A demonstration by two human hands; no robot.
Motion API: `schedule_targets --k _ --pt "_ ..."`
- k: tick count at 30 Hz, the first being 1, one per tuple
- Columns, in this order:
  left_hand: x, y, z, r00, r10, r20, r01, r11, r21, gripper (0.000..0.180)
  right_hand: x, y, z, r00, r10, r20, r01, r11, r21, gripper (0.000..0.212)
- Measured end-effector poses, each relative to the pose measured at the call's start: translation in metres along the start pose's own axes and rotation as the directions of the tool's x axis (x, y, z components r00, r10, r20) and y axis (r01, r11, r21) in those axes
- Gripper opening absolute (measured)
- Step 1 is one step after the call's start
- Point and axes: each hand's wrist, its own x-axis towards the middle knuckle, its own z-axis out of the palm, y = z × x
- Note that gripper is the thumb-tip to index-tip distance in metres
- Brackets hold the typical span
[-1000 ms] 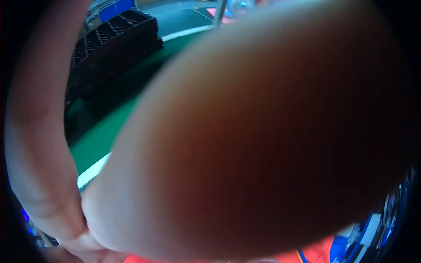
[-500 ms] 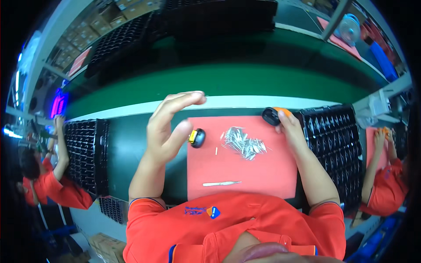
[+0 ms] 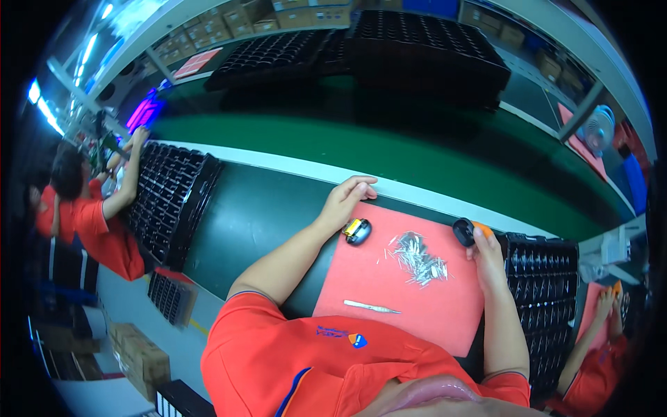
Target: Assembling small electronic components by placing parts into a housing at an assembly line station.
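My right hand grips a small rounded black case with an orange part at its side, just off the far right corner of the pink mat. Over the mat's far left corner hovers my left hand, empty, its fingers loosely bent and the thumb apart. Just below it, a second black case with a yellow piece on it rests on the mat. A loose pile of thin silvery strips lies between the hands. Nearer me is a slim, pale, pointed tool, its exact kind unclear.
Black compartment trays stand at the right and left. A green conveyor belt crosses beyond the white rail, with dark tray stacks past it. Co-workers in red sit left and right.
My view has turned, shifting the bench in the picture. My left hand has moved from left of the yellow-topped case to just beyond it, fingers bending more. The right hand still holds its case.
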Motion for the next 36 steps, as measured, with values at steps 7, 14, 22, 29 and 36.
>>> schedule_targets --k 7,14,22,29,36 --pt "-0.006 -0.008 -0.007 0.998 -0.007 0.055 0.012 0.996 -0.085 0.037 -0.003 0.002 0.005 1.000 0.003 0.013 -0.002 1.000 -0.017 0.039" --pt "-0.007 -0.006 -0.006 0.998 -0.023 0.065 0.030 0.994 -0.108 0.037 -0.005 0.004 0.001 0.999 0.012 0.031 -0.012 1.000 -0.005 0.041" --pt "-0.013 -0.006 -0.008 0.997 -0.068 0.031 0.071 0.993 -0.099 0.036 0.001 0.004 0.000 0.994 -0.029 0.105 0.028 1.000 0.007 0.038" --pt "-0.003 -0.008 -0.025 0.983 -0.177 0.038 0.173 0.855 -0.488 0.030 0.002 0.006 0.000 0.994 -0.004 0.113 -0.002 0.998 0.060 0.039" --pt "0.008 -0.009 -0.028 0.968 -0.233 0.096 0.232 0.671 -0.704 0.028 -0.005 -0.002 -0.007 0.998 0.009 0.060 -0.016 0.993 0.119 0.041"
